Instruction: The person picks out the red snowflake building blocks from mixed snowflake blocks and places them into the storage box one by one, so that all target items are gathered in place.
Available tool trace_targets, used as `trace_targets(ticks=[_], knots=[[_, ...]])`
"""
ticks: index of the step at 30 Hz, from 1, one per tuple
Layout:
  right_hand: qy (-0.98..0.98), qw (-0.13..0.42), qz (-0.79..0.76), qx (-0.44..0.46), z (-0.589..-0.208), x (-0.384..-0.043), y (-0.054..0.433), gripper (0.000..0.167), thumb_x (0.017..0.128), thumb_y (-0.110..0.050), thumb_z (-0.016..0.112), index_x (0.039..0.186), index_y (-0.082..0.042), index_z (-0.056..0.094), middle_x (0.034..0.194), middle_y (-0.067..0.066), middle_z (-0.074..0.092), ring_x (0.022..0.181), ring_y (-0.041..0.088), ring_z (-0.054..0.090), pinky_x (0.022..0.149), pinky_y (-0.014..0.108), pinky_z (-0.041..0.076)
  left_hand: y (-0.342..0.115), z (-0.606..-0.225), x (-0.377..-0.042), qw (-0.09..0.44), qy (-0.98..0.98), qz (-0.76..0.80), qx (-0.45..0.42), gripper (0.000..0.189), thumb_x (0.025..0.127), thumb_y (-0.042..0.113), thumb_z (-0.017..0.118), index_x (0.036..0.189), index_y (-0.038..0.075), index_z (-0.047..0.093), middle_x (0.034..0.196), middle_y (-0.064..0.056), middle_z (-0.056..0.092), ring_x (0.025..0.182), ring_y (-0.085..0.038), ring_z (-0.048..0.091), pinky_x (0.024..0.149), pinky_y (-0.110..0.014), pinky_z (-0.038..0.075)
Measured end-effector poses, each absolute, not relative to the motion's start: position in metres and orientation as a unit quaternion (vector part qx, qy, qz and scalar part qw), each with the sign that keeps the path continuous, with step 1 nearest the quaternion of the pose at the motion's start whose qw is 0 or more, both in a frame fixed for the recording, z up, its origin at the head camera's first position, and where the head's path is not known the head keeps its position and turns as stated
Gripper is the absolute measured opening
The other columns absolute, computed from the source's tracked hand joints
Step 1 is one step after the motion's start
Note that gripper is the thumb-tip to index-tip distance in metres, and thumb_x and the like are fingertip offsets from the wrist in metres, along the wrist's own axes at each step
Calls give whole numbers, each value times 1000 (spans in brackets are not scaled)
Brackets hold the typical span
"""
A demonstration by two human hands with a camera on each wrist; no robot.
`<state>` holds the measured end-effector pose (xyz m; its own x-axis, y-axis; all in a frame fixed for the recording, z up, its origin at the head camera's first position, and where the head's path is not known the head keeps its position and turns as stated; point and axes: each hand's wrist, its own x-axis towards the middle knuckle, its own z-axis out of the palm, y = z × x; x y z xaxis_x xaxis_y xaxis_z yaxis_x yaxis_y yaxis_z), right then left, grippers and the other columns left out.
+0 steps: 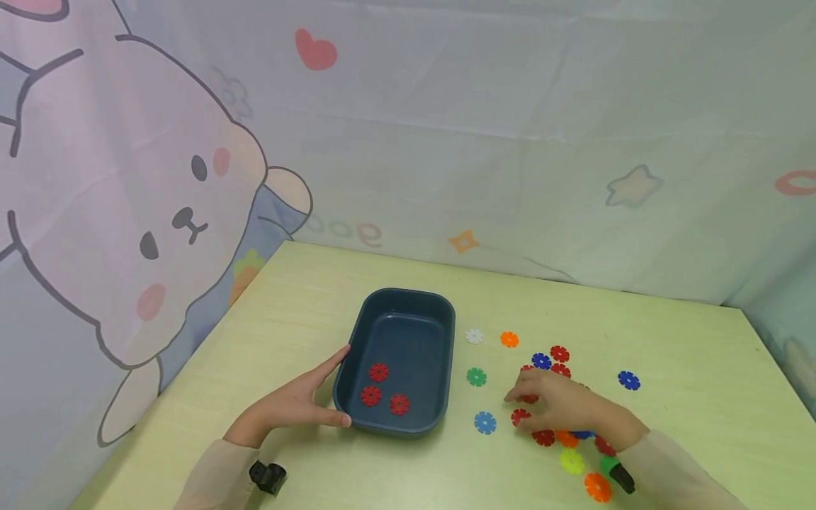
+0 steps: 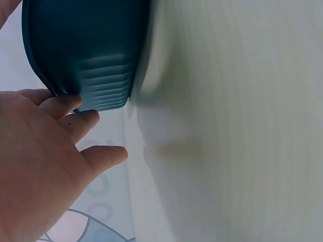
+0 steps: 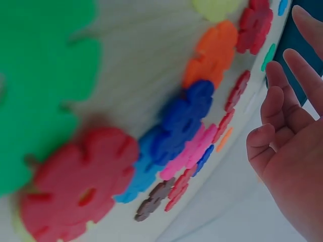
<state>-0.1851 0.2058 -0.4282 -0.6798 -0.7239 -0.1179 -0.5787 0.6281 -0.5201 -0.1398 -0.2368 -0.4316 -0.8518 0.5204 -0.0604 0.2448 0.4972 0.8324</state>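
**Right of the tray (image 1: 414,343), a messy disc pile (image 1: 567,440)**

So the right hand (image 1: 561,405) is over that pile, right of the tray, thumb and forefinger apart, nothing pinched that I can see. Discs overlap there, so I reckon grabbing one could drag its neighbours along, and the right sleeve (image 1: 672,467) might sweep a few. Three red discs (image 1: 371,396) lie inside the tray, toward the person's end. Left hand (image 1: 290,405) is spread wide against the tray's left side, not wrapped round it, so a bump might slide it. Discs look like thin plastic, notched like flowers; tray's smooth and round-cornered.
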Motion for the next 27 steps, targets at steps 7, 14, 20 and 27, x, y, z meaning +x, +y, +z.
trace_targets(ticks=[7, 14, 20, 27], knots=[[890, 156, -215, -372, -431, -184, 208, 31, 79, -36, 79, 104, -20, 73, 94, -14, 56, 85, 5, 48, 74, 23, 48, -237, -431, -139, 156, 851, 451, 221, 109, 79, 28, 80, 156, 11, 5, 160, -19, 10, 145, -41, 11, 109, -65, 20], [893, 149, -205, -372, -436, -184, 210, 29, 78, -34, 80, 102, -19, 73, 97, -14, 57, 86, 4, 48, 75, 23, 49, -237, -432, -140, 157, 850, 453, 220, 109, 80, 29, 80, 156, 10, 5, 161, -18, 8, 146, -40, 9, 110, -65, 19], [892, 154, -206, -373, -437, -185, 210, 26, 79, -33, 79, 101, -19, 73, 94, -14, 56, 85, 4, 48, 75, 22, 48, -237, -433, -141, 155, 848, 453, 226, 109, 80, 28, 80, 156, 9, 4, 160, -19, 8, 145, -42, 9, 109, -65, 19], [886, 162, -216, -376, -439, -186, 210, 22, 81, -32, 78, 98, -20, 73, 92, -15, 55, 84, 3, 48, 75, 22, 49, -237, -434, -140, 155, 847, 456, 228, 110, 79, 27, 81, 156, 10, 3, 160, -19, 8, 145, -42, 9, 109, -65, 19]])
